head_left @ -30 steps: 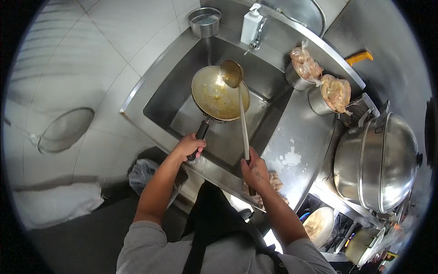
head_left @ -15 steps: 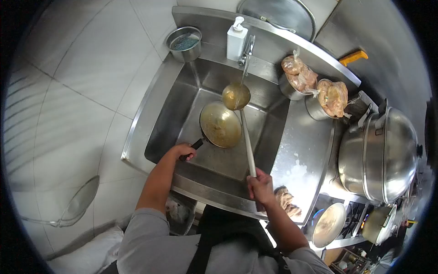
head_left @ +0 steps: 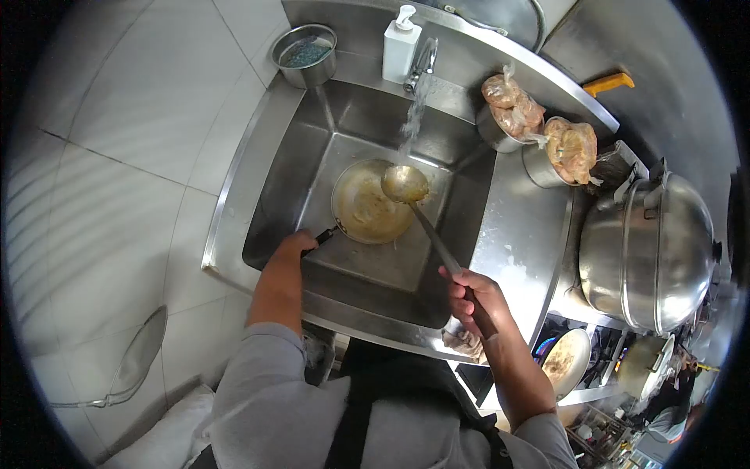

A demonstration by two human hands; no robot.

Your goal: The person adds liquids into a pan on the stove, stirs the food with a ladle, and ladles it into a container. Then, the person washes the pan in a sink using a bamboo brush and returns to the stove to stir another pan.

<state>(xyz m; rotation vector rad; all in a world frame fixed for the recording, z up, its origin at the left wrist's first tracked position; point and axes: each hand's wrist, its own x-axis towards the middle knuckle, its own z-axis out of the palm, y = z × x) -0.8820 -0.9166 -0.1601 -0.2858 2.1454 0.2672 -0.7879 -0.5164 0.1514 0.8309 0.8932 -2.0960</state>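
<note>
My left hand (head_left: 298, 241) is closed around the black handle of a frying pan (head_left: 371, 223), which lies low in the steel sink (head_left: 328, 285). Yellowish, soiled liquid coats the pan's inside. In my right hand (head_left: 475, 297) is the long handle of a ladle (head_left: 405, 184); its bowl hangs over the pan's upper right edge, with yellowish residue inside. Water runs from the faucet (head_left: 423, 66) into the sink just behind the ladle bowl. A crumpled brown cloth (head_left: 464, 342) lies on the sink's front edge, partly hidden by my right hand and arm.
Behind the sink stand a white pump bottle (head_left: 401, 48) and a steel pot (head_left: 305, 56). On the right are bagged food in metal containers (head_left: 539, 167), a large domed steel pot (head_left: 648, 254) and a pan (head_left: 566, 363) over a lit burner. Farther right, another person (head_left: 672, 410) is partly visible.
The ladle has moved out from under the faucet stream and down toward the pan, its bowl tipped differently. My right hand has shifted right and forward. The pan now sits flatter.
</note>
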